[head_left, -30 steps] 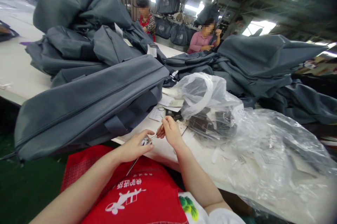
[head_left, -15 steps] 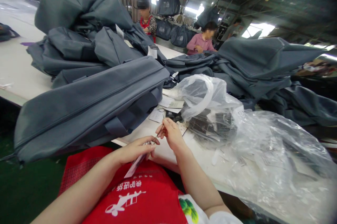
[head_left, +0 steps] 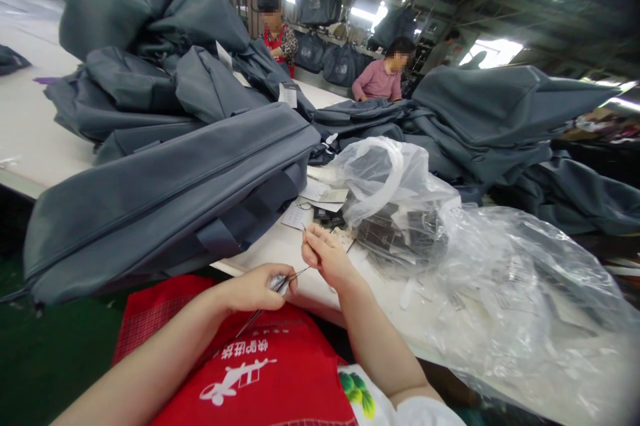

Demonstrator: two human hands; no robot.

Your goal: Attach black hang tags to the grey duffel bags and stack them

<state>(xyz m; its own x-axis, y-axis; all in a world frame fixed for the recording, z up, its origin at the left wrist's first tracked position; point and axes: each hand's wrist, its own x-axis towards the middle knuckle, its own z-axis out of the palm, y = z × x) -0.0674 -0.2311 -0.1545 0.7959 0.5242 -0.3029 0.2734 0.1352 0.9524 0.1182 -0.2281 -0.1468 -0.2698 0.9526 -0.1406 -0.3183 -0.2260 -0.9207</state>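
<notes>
My left hand (head_left: 257, 289) is closed on a small card tag (head_left: 277, 284), held edge-on over my red apron (head_left: 240, 359). My right hand (head_left: 325, 254) pinches a thin string (head_left: 299, 272) that runs from the tag to its fingertips. Both hands hover at the near edge of the white table (head_left: 310, 283). A long grey bag (head_left: 165, 193) lies just left of them. A clear plastic bag (head_left: 395, 203) with dark tags inside sits just right of my right hand.
More grey bags (head_left: 150, 73) are piled at the back left and others (head_left: 500, 119) at the right. Loose paper tags (head_left: 320, 198) lie between the bag and the plastic. Crumpled clear plastic (head_left: 525, 299) covers the right table. Two people (head_left: 380, 76) work at the far side.
The tag in my left hand turned from showing its flat face to edge-on. My right hand drew the string a little up and to the right.
</notes>
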